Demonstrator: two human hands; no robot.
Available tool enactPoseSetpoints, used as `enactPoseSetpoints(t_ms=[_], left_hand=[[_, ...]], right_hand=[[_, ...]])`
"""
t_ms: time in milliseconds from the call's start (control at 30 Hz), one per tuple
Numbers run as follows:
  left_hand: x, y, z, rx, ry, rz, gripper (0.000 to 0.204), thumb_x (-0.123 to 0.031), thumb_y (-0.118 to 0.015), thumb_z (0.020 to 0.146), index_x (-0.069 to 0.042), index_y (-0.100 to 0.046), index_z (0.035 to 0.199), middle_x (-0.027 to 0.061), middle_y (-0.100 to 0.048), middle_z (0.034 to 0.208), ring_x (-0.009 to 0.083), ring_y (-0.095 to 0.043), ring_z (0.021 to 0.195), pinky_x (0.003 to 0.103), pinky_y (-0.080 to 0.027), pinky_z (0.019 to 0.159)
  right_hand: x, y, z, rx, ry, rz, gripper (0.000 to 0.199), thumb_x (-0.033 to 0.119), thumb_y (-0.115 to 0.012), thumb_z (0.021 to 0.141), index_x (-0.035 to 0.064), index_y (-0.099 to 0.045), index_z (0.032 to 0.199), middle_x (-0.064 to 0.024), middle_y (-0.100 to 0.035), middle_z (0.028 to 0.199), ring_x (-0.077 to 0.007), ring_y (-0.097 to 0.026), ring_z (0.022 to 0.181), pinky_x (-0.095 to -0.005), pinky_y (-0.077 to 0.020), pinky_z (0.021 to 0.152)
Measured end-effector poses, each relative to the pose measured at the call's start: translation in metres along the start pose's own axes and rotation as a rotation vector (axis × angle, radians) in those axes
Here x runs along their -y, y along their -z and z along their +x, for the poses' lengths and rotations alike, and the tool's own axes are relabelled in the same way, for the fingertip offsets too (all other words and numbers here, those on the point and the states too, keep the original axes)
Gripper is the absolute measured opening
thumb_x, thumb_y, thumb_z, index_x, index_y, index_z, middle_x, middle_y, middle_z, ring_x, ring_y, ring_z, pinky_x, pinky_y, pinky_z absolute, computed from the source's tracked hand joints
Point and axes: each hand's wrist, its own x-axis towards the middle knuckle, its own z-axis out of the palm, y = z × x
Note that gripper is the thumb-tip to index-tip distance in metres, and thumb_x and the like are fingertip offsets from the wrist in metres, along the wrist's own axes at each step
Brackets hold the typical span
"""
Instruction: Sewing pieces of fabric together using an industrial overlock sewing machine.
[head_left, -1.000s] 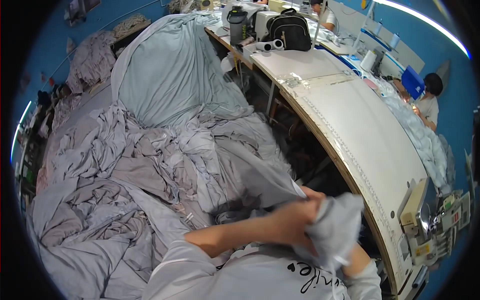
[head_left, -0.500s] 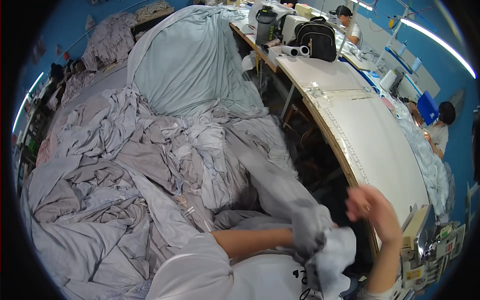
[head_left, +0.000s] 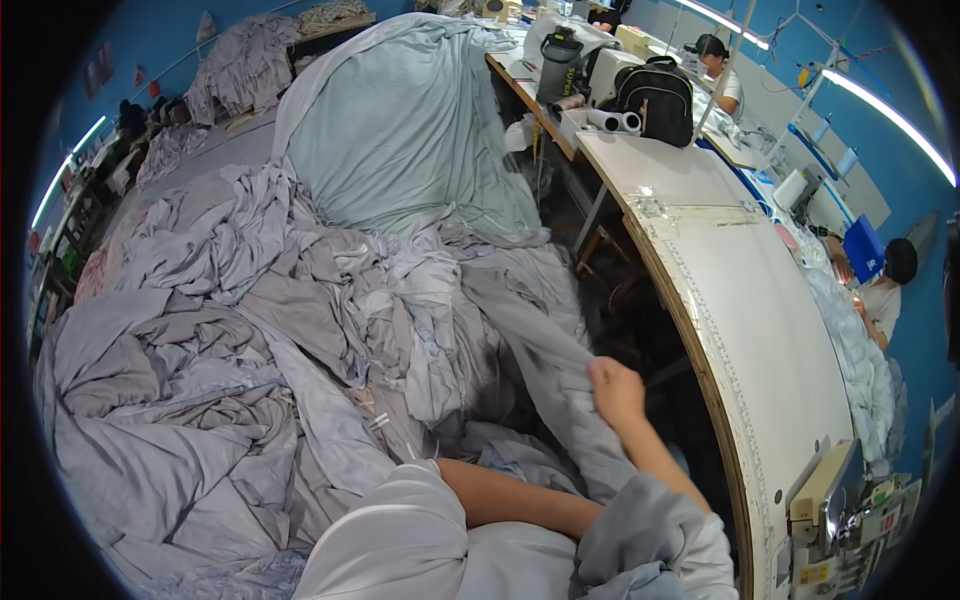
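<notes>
A long grey cloth [head_left: 555, 375] stretches from the heap toward my body. My right hand [head_left: 617, 392] is closed on its right-hand edge, with the forearm reaching forward from the lower right. My left forearm crosses in front of my body. Its hand is hidden under a bunched fold of grey cloth [head_left: 640, 530], so its fingers do not show. To the left, a large heap of crumpled grey cloth [head_left: 190, 400] fills the space beside me.
A long white worktable [head_left: 745, 300] runs along my right, with a sewing machine [head_left: 835, 520] at its near end. On its far part stand a black backpack [head_left: 655, 100] and a bottle [head_left: 558, 65]. Pale green cloth [head_left: 400, 130] drapes ahead. Two people sit beyond the table.
My right hand has moved left and forward from beside the table and now grips the cloth's edge. The cloth bunched near my body has shifted, and the view has turned slightly.
</notes>
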Motion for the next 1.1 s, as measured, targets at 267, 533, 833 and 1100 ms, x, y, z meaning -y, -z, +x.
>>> enactPoseSetpoints(t_ms=[267,533,833,1100], left_hand=[[-0.011,0.041,0.001,0.364,-0.09,-0.482,0.02,-0.01,-0.062,0.08,-0.001,-0.065,0.098,0.0121,-0.062,0.104,0.0223,-0.06,0.094,0.032,-0.048,0.08],[-0.037,0.066,0.018,0.679,0.132,-0.611,0.026,-0.008,-0.055,0.087,-0.001,-0.063,0.11,0.0108,-0.063,0.109,0.0214,-0.058,0.102,0.028,-0.043,0.09],[-0.013,0.126,0.111,0.586,-0.12,-0.624,0.019,-0.018,-0.054,0.093,-0.001,-0.06,0.101,0.0138,-0.062,0.085,0.0241,-0.056,0.059,0.038,-0.043,0.055],[-0.065,0.098,0.176,0.626,0.127,-0.397,0.013,-0.019,-0.041,0.097,-0.008,-0.047,0.1,0.0116,-0.053,0.078,0.0229,-0.046,0.053,0.038,-0.039,0.05]], right_hand=[[-0.032,0.194,-0.118,-0.508,-0.29,0.577,0.031,0.026,-0.048,0.095,-0.0002,-0.059,0.108,-0.0075,-0.06,0.105,-0.0152,-0.055,0.084,-0.0294,-0.0451,0.074],[-0.065,0.19,-0.182,-0.527,-0.446,0.756,0.031,0.026,-0.046,0.095,0.0019,-0.061,0.108,-0.0066,-0.062,0.104,-0.0159,-0.057,0.088,-0.0292,-0.0451,0.078],[-0.051,0.2,-0.407,-1.005,-0.752,0.844,0.032,0.027,-0.044,0.095,0.0043,-0.063,0.107,-0.0057,-0.064,0.102,-0.0166,-0.058,0.093,-0.029,-0.0452,0.082],[-0.091,-0.088,-0.67,-0.967,-1.439,0.179,0.024,0.014,-0.056,0.086,0.0007,-0.062,0.106,-0.0079,-0.063,0.097,-0.0188,-0.06,0.087,-0.0339,-0.0491,0.077]])
